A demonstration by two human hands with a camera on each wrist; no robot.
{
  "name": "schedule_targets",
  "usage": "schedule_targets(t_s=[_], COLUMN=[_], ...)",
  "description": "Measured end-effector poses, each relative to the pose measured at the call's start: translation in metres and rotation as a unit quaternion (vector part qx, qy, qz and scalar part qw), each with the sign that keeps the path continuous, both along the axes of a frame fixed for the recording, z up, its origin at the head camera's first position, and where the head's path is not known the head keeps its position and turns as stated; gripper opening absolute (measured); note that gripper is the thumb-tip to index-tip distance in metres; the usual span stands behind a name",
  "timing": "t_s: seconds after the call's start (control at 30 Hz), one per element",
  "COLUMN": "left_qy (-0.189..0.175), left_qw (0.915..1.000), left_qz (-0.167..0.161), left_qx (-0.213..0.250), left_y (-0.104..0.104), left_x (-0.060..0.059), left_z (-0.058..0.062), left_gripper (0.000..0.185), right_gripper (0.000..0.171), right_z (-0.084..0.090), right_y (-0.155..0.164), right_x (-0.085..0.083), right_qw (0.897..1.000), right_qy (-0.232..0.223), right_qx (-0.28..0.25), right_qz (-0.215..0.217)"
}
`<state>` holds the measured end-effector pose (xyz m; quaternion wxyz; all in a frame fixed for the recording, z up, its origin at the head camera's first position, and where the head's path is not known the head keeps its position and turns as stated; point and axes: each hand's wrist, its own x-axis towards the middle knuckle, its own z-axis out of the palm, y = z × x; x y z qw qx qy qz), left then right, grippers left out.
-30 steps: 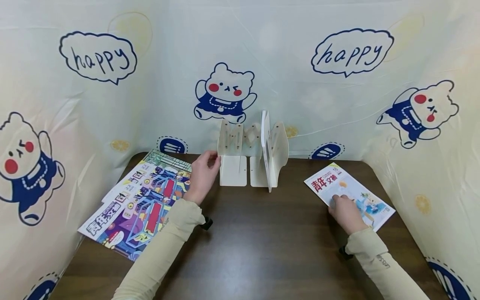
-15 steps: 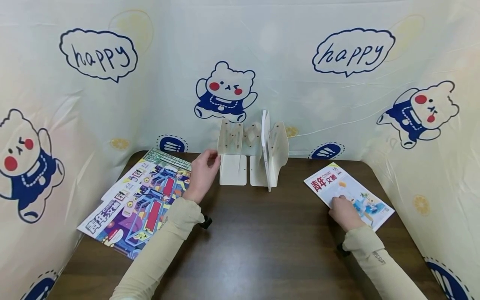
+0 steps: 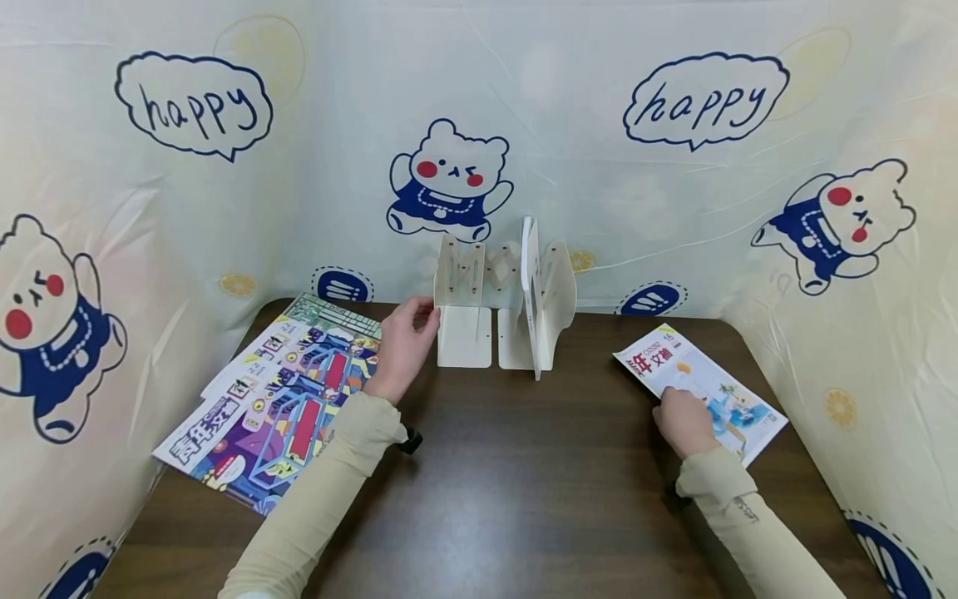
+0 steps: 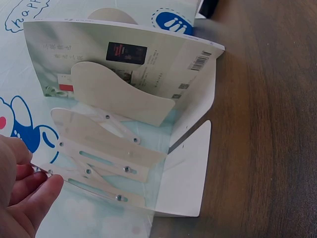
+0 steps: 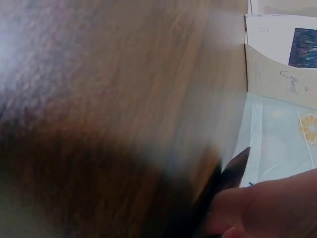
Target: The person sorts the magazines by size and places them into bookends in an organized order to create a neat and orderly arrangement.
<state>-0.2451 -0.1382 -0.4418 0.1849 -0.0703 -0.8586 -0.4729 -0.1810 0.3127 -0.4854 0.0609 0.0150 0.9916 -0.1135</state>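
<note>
Dark wood table (image 3: pixel 516 466), bear-print sheet hung round it.
Left hand (image 3: pixel 400 345) at 11 o'clock, fingertips (image 4: pixel 47 191) touching the left plate of the cream bookend rack (image 3: pixel 466 312); one booklet (image 3: pixel 531 291) stands in it. Right hand (image 3: pixel 684 420) at 3 o'clock grips the near edge of a magazine (image 3: pixel 718 391) lying flat. More magazines (image 3: pixel 277 399) fanned at 9 o'clock.

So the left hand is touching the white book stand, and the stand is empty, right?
Not quite. The left hand does touch the white book stand, but the stand is not empty: one magazine stands upright in it, as the left wrist view shows.
</note>
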Motion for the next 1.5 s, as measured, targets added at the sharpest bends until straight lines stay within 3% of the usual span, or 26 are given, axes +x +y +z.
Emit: schedule_targets(t_s=[0.4,0.57,0.73,1.07,1.37,1.5], left_qy=[0.013,0.004,-0.006,-0.005,-0.007,-0.013], left_qw=[0.9999,1.0000,0.9999,0.9999,0.9999,0.9999], left_qz=[-0.001,-0.003,-0.007,-0.008,-0.009,-0.010], left_qx=[-0.003,-0.002,0.005,0.004,0.006,0.003], left_y=[-0.001,-0.001,-0.001,-0.001,-0.001,-0.002], left_x=[-0.003,-0.003,-0.002,-0.002,0.000,0.001], left_z=[0.004,0.005,0.005,0.002,0.003,0.003], left_gripper=[0.026,0.027,0.027,0.026,0.026,0.028], right_gripper=[0.012,0.008,0.014,0.014,0.009,0.014], right_z=[0.006,0.008,0.010,0.021,0.026,0.031], right_y=[0.000,0.003,0.008,0.020,0.021,0.017], right_x=[0.001,0.004,0.010,0.024,0.036,0.042], right_qw=[1.000,0.999,0.997,0.974,0.955,0.952], right_qy=[0.019,0.038,0.078,0.224,0.292,0.297], right_qx=[0.005,-0.008,-0.019,-0.033,-0.053,-0.069], right_qz=[-0.015,-0.010,-0.009,0.007,-0.001,-0.019])
